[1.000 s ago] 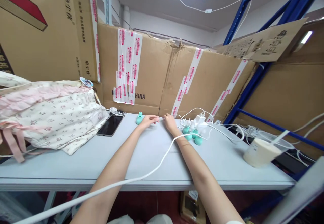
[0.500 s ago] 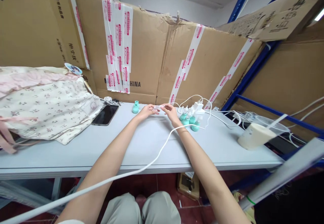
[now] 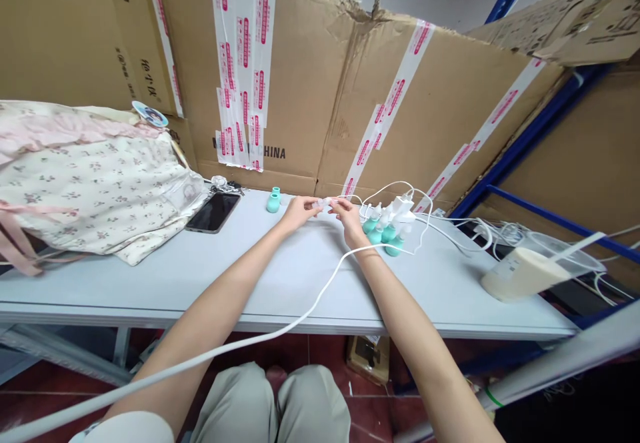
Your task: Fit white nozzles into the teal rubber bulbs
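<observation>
Small pale piece [image 3: 326, 202], pinched from both sides in fingertip grip of left hand [image 3: 301, 210] and right hand [image 3: 347, 215]. Looks light, smooth, perhaps slippery; best taken by the ends.

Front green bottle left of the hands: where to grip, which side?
Probably pinch the round body of the front green bottle across its left and right flanks, coming from the person's side. It stands upright, and another green bottle just behind it crowds the far side.
</observation>
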Action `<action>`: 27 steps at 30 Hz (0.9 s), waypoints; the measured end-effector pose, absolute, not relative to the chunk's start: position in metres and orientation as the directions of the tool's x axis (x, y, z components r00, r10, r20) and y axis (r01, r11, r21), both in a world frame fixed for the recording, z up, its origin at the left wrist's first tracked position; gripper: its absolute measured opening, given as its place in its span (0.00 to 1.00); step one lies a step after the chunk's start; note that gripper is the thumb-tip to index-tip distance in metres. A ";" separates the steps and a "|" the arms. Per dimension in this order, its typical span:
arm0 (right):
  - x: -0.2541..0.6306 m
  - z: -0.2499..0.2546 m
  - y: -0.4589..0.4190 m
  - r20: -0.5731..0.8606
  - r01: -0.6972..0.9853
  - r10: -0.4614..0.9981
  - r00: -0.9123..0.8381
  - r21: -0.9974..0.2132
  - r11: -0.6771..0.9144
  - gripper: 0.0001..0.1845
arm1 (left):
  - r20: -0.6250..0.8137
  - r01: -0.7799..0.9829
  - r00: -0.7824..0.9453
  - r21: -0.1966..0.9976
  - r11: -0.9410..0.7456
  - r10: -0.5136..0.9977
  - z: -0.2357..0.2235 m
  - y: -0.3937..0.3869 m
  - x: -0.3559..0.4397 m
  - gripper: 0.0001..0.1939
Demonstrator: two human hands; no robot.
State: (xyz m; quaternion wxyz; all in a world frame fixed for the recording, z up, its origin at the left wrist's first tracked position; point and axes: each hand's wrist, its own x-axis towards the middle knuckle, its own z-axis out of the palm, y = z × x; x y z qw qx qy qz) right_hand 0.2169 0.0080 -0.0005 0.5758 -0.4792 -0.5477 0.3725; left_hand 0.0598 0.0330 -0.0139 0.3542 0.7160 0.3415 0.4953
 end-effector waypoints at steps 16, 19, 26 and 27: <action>0.237 0.009 0.009 0.361 0.158 0.929 -0.079 -0.916 0.370 0.18 | 0.635 0.425 0.398 0.512 -0.746 0.663 0.002 0.007 0.058 0.12; 0.239 0.009 0.008 0.409 0.179 0.903 -0.134 -0.886 0.428 0.20 | 0.621 0.452 0.436 0.474 -0.755 0.651 0.004 0.004 0.057 0.13; 0.246 -0.002 0.017 0.395 0.342 0.875 -0.280 -0.811 0.475 0.18 | 0.504 0.485 0.559 0.445 -0.753 0.658 -0.007 0.012 0.049 0.12; 0.246 -0.004 0.019 0.378 0.362 0.879 -0.291 -0.806 0.467 0.17 | 0.481 0.492 0.576 0.442 -0.750 0.661 -0.010 0.014 0.048 0.11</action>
